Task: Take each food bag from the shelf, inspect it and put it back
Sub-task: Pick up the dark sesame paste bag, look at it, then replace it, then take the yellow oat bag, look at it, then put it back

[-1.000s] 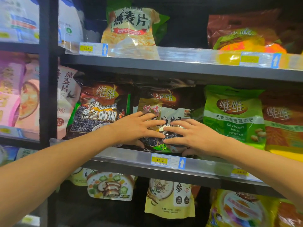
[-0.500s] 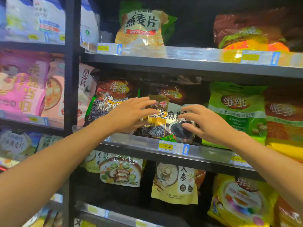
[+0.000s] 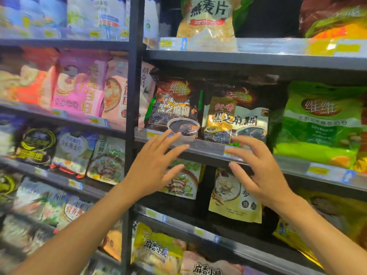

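A dark brown and gold black-sesame-paste bag (image 3: 236, 114) stands upright on the middle shelf (image 3: 200, 150), beside a similar dark bag (image 3: 174, 108) on its left. My left hand (image 3: 156, 165) hovers just below and in front of the shelf edge, fingers spread, holding nothing. A little to the right, my right hand (image 3: 258, 171) is likewise spread and empty, its fingertips near the shelf's price strip under the brown and gold bag. Neither hand touches a bag.
A green soybean-milk-powder bag (image 3: 321, 124) stands to the right. An oat-flake bag (image 3: 206, 18) sits on the shelf above. A black upright post (image 3: 132, 96) divides the shelving; pink and orange bags (image 3: 79, 84) fill the left bay. More bags (image 3: 234, 197) hang below.
Both hands have let go of the brown and gold bag and drawn back and down from it, fingers spreading. The bag now stands on the shelf. The view has shifted left.
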A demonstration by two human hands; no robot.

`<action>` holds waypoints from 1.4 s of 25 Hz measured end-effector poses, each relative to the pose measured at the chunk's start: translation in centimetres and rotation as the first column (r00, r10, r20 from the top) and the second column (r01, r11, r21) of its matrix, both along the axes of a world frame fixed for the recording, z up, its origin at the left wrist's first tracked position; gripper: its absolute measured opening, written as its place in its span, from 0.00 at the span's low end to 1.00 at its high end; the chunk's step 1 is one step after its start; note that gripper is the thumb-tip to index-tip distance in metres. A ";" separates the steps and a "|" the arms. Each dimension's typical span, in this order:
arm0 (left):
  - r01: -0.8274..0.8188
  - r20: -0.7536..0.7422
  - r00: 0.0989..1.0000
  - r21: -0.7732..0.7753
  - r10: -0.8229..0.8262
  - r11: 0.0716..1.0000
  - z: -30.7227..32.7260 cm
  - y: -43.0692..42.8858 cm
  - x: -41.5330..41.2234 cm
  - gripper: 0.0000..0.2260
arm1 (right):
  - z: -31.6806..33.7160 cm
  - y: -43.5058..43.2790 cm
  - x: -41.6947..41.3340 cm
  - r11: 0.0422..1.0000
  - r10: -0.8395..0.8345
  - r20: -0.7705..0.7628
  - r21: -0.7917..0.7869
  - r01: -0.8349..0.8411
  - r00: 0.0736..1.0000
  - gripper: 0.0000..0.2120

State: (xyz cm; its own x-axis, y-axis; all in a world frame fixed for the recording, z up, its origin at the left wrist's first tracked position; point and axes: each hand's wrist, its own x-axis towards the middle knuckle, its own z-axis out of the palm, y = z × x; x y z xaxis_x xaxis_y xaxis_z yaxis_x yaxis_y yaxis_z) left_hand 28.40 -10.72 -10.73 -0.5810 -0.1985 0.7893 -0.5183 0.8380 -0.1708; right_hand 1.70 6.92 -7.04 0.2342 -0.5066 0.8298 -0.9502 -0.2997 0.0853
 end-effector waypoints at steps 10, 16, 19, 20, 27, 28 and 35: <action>0.003 0.132 0.990 0.321 -0.048 0.947 -12.9 4.2 1.4 0.25 | -14.3 2.9 1.9 0.953 -0.134 0.135 0.290 0.090 0.982 0.17; 0.010 0.236 0.962 0.478 -0.139 0.878 -16.6 3.5 -3.1 0.27 | -20.2 4.0 -3.7 0.849 -0.389 0.172 0.450 0.279 0.905 0.26; 0.021 0.232 0.955 0.572 -0.186 0.820 -17.3 2.2 -7.1 0.29 | -22.1 3.6 -7.0 0.800 -0.479 0.252 0.520 0.300 0.841 0.33; 0.019 0.227 0.953 0.613 -0.199 0.790 -17.4 1.7 -8.5 0.30 | -22.5 3.2 -8.0 0.783 -0.503 0.274 0.547 0.297 0.820 0.34; -0.053 0.147 0.976 0.871 -0.158 0.488 -18.1 -3.0 -19.1 0.48 | -23.4 -2.4 -15.6 0.654 -0.702 0.440 0.710 0.262 0.560 0.34; -0.014 0.089 0.983 0.905 -0.158 0.425 -18.2 -3.8 -20.7 0.49 | -23.5 -3.4 -16.5 0.666 -0.694 0.471 0.706 0.239 0.544 0.33; 0.129 -0.114 0.990 0.972 -0.087 0.198 -20.0 -9.3 -29.1 0.52 | -22.8 -9.6 -22.1 0.835 -0.519 0.758 0.548 0.045 0.395 0.59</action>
